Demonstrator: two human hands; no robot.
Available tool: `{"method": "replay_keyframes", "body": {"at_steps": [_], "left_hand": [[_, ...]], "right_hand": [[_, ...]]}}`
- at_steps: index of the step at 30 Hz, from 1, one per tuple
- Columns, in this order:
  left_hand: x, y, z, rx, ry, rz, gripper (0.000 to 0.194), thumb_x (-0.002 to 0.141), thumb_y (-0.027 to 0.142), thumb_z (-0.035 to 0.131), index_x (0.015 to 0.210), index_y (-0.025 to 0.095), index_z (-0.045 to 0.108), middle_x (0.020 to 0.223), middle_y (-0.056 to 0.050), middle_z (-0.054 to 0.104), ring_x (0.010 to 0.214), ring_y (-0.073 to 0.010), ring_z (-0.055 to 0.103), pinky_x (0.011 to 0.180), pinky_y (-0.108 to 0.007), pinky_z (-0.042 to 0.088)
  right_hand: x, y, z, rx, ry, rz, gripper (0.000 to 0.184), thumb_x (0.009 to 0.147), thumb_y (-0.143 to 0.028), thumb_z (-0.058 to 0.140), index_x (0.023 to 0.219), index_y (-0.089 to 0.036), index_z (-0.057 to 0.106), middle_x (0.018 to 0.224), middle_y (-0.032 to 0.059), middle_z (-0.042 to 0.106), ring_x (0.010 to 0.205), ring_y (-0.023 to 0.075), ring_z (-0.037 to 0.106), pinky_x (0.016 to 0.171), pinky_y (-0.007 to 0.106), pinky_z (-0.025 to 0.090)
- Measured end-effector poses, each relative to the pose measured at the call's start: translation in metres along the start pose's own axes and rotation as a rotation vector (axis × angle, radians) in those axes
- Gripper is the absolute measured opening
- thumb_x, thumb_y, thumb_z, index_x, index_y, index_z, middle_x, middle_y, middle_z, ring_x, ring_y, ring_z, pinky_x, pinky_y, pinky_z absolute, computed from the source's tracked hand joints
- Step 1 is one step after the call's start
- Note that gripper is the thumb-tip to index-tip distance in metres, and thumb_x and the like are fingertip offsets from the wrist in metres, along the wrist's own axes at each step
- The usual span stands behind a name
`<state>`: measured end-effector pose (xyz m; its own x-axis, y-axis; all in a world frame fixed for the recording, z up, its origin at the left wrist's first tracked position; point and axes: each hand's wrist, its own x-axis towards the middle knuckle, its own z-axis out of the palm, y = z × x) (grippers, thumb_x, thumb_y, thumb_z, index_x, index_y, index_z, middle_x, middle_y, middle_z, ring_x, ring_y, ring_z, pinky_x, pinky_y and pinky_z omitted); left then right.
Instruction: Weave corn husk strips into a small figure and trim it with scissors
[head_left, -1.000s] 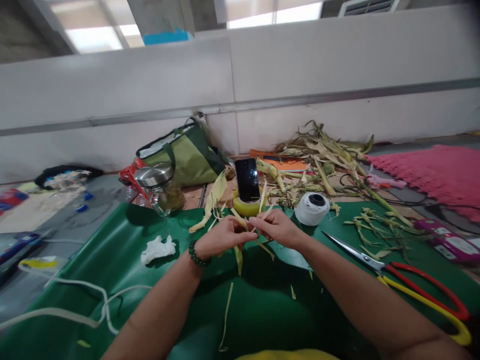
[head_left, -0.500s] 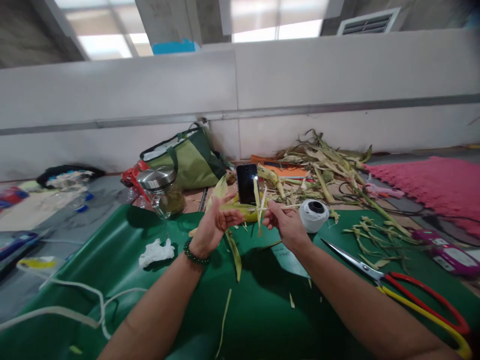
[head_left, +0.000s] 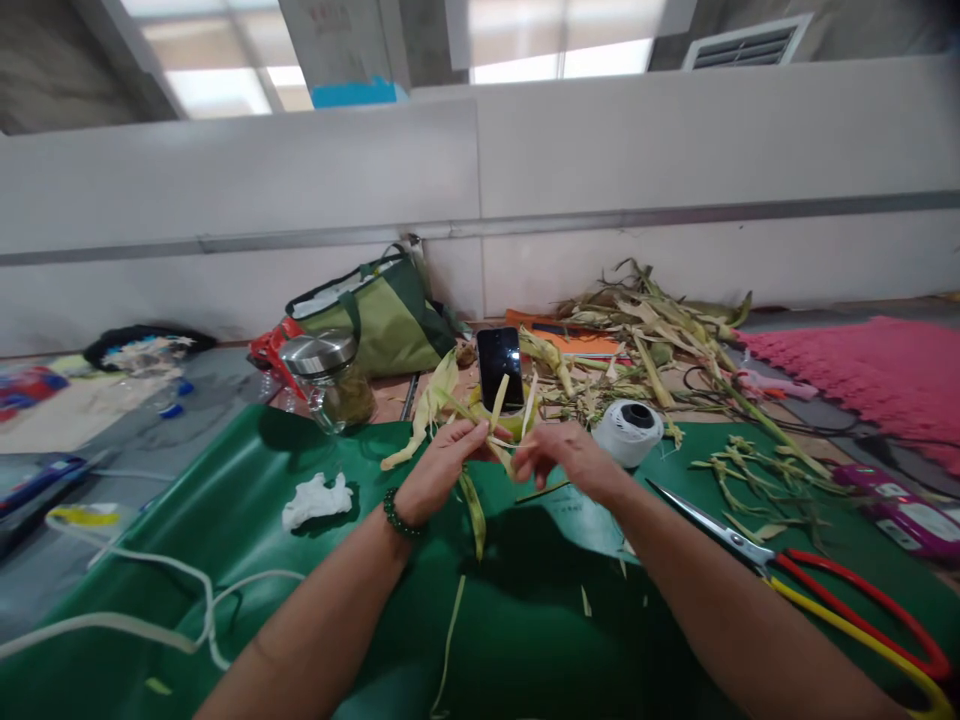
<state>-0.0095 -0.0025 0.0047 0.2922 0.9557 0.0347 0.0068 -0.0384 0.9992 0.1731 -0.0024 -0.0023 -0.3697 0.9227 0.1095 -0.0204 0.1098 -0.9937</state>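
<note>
The pale husk strips (head_left: 500, 397) are at the centre, pinched in the fingers of the left hand (head_left: 444, 455); the right hand (head_left: 561, 456) curls its fingers just beside them, and whether these grip a strip I cannot tell. At 10 o'clock from the hands, a lidded glass jar (head_left: 351, 400) holds something yellowish green; at 11, a green bag (head_left: 397, 325) has whitish stuff in its mouth. Half a second ago the left fingers were spread, off the strips. An upright phone (head_left: 499, 362) stands close behind at 12, thread spool (head_left: 627, 433) at 3, scissors (head_left: 750, 552) at 4, husk pile (head_left: 656, 325) at 2.
</note>
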Motion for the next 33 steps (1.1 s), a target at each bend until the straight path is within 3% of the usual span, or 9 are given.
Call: {"method": "replay_keyframes", "body": {"at_steps": [2, 4, 6, 9, 14, 17, 20, 26, 33], "left_hand": [[0.000, 0.002, -0.003, 0.063, -0.072, -0.014, 0.036, 0.080, 0.048, 0.058, 0.073, 0.016, 0.073, 0.070, -0.004, 0.067, 0.070, -0.0164, 0.058, 0.073, -0.028, 0.044], [-0.001, 0.003, -0.004, 0.165, -0.136, -0.006, 0.035, 0.081, 0.045, 0.057, 0.072, 0.016, 0.073, 0.072, -0.004, 0.068, 0.073, -0.0173, 0.058, 0.074, -0.027, 0.042], [-0.002, 0.003, -0.005, 0.249, -0.189, 0.000, 0.035, 0.081, 0.044, 0.056, 0.071, 0.016, 0.073, 0.071, -0.003, 0.067, 0.071, -0.0171, 0.057, 0.071, -0.027, 0.041], [-0.002, 0.001, -0.006, 0.334, -0.244, 0.016, 0.042, 0.084, 0.046, 0.050, 0.063, 0.015, 0.069, 0.061, -0.002, 0.061, 0.062, -0.0142, 0.051, 0.062, -0.025, 0.037], [0.001, -0.001, -0.006, 0.430, -0.274, 0.015, 0.045, 0.082, 0.046, 0.052, 0.053, 0.013, 0.062, 0.051, 0.000, 0.054, 0.055, -0.0110, 0.045, 0.056, -0.023, 0.034], [0.002, -0.001, -0.004, 0.396, -0.308, -0.008, 0.044, 0.081, 0.049, 0.054, 0.057, 0.012, 0.063, 0.055, -0.001, 0.058, 0.057, -0.0114, 0.049, 0.058, -0.022, 0.037], [0.001, 0.000, -0.006, 0.400, -0.390, -0.057, 0.049, 0.084, 0.053, 0.048, 0.063, 0.012, 0.065, 0.057, -0.002, 0.061, 0.055, -0.0106, 0.050, 0.055, -0.021, 0.038], [0.000, 0.006, -0.014, 0.344, -0.622, -0.122, 0.038, 0.084, 0.049, 0.053, 0.078, 0.013, 0.063, 0.054, 0.001, 0.058, 0.051, -0.0086, 0.048, 0.052, -0.020, 0.036], [0.002, 0.002, -0.013, 0.349, -0.545, -0.115, 0.037, 0.079, 0.047, 0.060, 0.071, 0.011, 0.066, 0.060, 0.000, 0.061, 0.056, -0.0088, 0.047, 0.053, -0.020, 0.036]], "right_hand": [[0.002, -0.005, -0.019, -0.054, 0.207, -0.145, 0.057, 0.074, -0.073, 0.050, 0.069, -0.018, 0.066, 0.061, 0.0041, 0.066, 0.053, 0.0145, 0.060, 0.052, 0.028, 0.051], [0.002, -0.008, -0.027, -0.119, 0.303, -0.254, 0.053, 0.078, -0.069, 0.049, 0.082, -0.020, 0.066, 0.071, 0.0040, 0.067, 0.066, 0.0158, 0.063, 0.063, 0.028, 0.052], [-0.001, -0.009, -0.024, -0.262, 0.200, -0.298, 0.041, 0.079, -0.059, 0.057, 0.091, -0.021, 0.066, 0.077, 0.0030, 0.068, 0.072, 0.0159, 0.063, 0.068, 0.028, 0.050], [-0.007, -0.007, -0.010, -0.542, -0.029, -0.286, 0.023, 0.079, -0.042, 0.064, 0.081, -0.020, 0.067, 0.066, 0.0000, 0.063, 0.061, 0.0129, 0.057, 0.059, 0.024, 0.044], [-0.010, -0.007, -0.004, -0.542, -0.218, -0.083, 0.047, 0.093, -0.046, 0.038, 0.067, -0.016, 0.063, 0.060, 0.0014, 0.060, 0.055, 0.0116, 0.054, 0.052, 0.022, 0.039], [-0.010, -0.010, -0.005, -0.543, -0.350, 0.023, 0.041, 0.090, -0.046, 0.045, 0.072, -0.014, 0.065, 0.060, 0.0017, 0.061, 0.054, 0.0116, 0.057, 0.051, 0.021, 0.039], [-0.009, -0.011, -0.005, -0.588, -0.402, 0.055, 0.039, 0.087, -0.043, 0.049, 0.063, -0.014, 0.060, 0.052, 0.0004, 0.057, 0.048, 0.0096, 0.052, 0.049, 0.020, 0.036], [-0.007, -0.014, -0.009, -0.319, -0.519, 0.252, 0.045, 0.080, -0.054, 0.053, 0.058, -0.015, 0.054, 0.045, -0.0017, 0.049, 0.042, 0.0083, 0.047, 0.043, 0.019, 0.033], [-0.008, -0.015, -0.005, -0.306, -0.516, 0.273, 0.039, 0.080, -0.046, 0.053, 0.057, -0.014, 0.054, 0.044, -0.0016, 0.050, 0.039, 0.0067, 0.044, 0.041, 0.018, 0.031]]}}
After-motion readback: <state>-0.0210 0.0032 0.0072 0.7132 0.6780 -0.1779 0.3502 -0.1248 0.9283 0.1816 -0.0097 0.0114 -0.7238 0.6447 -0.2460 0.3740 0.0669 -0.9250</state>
